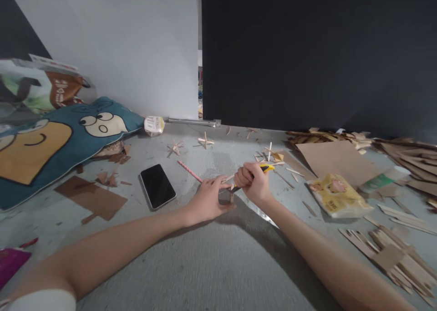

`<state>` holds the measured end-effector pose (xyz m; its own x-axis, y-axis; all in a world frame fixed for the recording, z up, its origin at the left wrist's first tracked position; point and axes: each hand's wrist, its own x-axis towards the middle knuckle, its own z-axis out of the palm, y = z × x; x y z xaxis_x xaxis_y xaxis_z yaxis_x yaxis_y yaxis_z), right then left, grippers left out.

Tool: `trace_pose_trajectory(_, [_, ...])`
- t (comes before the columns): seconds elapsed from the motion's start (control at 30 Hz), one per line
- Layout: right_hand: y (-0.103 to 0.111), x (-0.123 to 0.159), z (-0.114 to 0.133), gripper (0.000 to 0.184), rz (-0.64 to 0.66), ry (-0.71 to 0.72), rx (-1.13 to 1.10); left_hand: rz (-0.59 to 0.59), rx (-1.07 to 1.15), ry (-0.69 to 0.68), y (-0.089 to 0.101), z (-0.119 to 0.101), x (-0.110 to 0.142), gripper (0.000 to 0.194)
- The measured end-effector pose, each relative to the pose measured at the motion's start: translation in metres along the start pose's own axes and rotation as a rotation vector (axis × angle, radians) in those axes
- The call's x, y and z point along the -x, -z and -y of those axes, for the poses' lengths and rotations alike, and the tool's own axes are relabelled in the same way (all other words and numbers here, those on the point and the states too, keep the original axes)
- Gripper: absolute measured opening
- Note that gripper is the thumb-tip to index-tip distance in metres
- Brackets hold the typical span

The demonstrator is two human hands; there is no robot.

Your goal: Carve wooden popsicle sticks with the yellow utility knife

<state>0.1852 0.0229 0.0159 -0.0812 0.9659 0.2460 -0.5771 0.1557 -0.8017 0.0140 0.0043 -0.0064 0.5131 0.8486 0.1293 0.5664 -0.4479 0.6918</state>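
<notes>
Clenching one yellow cutter [266,167], the right hand [253,182] adjoins the left hand [210,196], which pinches perhaps one wooden piece [231,197].

- The cutter knife [266,167] is yellow and black; the right hand [253,182] grips it, with its yellow end upward to the right.
- One small wooden piece [231,197], brown and nearly upright, is between the fingers and thumb of the left hand [210,201], just beside the knife's dark lower end.
</notes>
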Motion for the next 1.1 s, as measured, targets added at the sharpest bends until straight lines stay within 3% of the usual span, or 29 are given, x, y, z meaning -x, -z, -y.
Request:
trace_pose_trajectory(0.2, [-0.005, -0.003, -0.004, 0.049, -0.009, -0.009, 0.017, -0.008, -0.007, -0.023, -0.001, 0.001, -0.001, 0.085])
trace_pose_trajectory(0.47, [-0.002, -0.005, -0.006, 0.052, -0.037, 0.020, -0.007, -0.014, -0.028, 0.061, -0.001, 0.001, -0.002, 0.089])
trace_pose_trajectory(0.83, [0.002, 0.001, -0.004, 0.067, 0.037, -0.006, -0.064, -0.007, -0.031, 0.037, -0.001, 0.012, 0.004, 0.069])
trace_pose_trajectory(1.1, [0.008, -0.002, 0.000, 0.065, 0.048, -0.080, -0.129, 0.031, 0.022, 0.090, 0.005, 0.004, 0.004, 0.090])
